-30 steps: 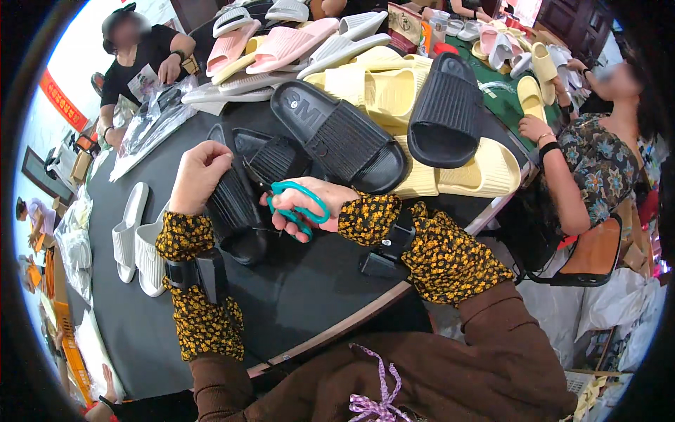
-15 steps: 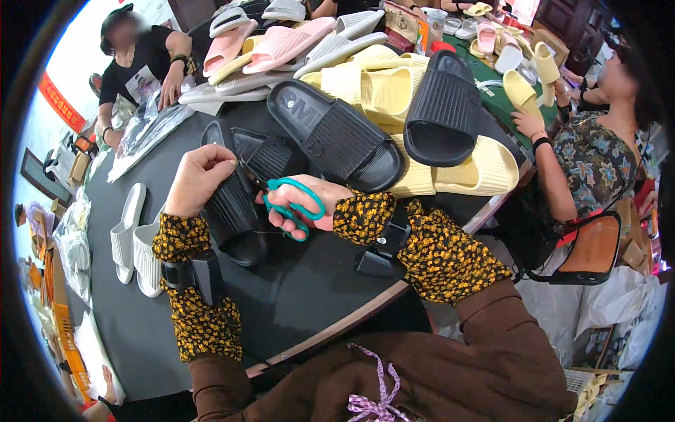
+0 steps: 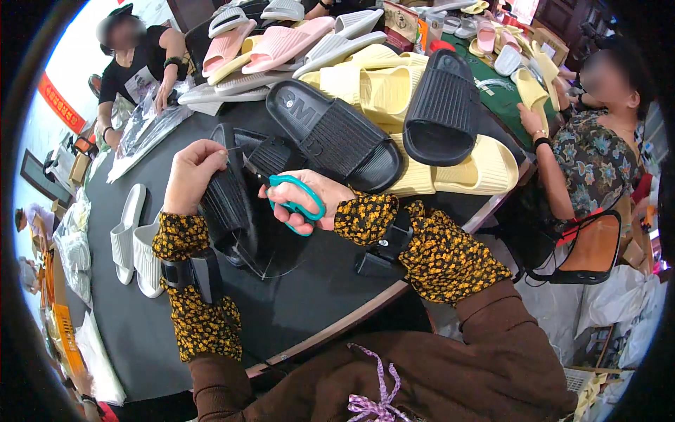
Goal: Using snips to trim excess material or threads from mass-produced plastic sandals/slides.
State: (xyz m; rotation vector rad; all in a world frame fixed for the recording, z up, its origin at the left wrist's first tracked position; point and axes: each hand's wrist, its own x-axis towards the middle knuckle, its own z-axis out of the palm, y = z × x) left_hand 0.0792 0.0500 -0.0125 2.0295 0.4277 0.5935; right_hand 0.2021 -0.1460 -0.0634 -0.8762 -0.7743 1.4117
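Observation:
My right hand (image 3: pixel 306 197) is closed round a pair of scissors (image 3: pixel 318 205) with teal handles. Their dark blades point up and left, over a black slipper (image 3: pixel 267 153). With thumb and forefinger pressed together, my left hand (image 3: pixel 195 176) pinches what looks like a fine thread (image 3: pixel 234 149) that runs toward the blades. Below that hand lies a ribbed black slide slipper (image 3: pixel 228 211), partly covered by it. A thin clear strand (image 3: pixel 266 271) loops over the table by the slipper's near end. Whether the blades are apart is hard to see.
A pair of white slippers (image 3: pixel 125 243) lies left of my left forearm. Ahead are more black slippers (image 3: pixel 337 137), yellow slippers (image 3: pixel 478 169) and a pile of pink and grey ones (image 3: pixel 288 46). Co-workers sit far left and right. The table's curved edge (image 3: pixel 365 309) runs before me.
My left hand has moved slightly left and now shows a thread at its fingertips. The black slipper beneath has tilted, and a clear strand shows at its near end. The scissors stay in my right hand.

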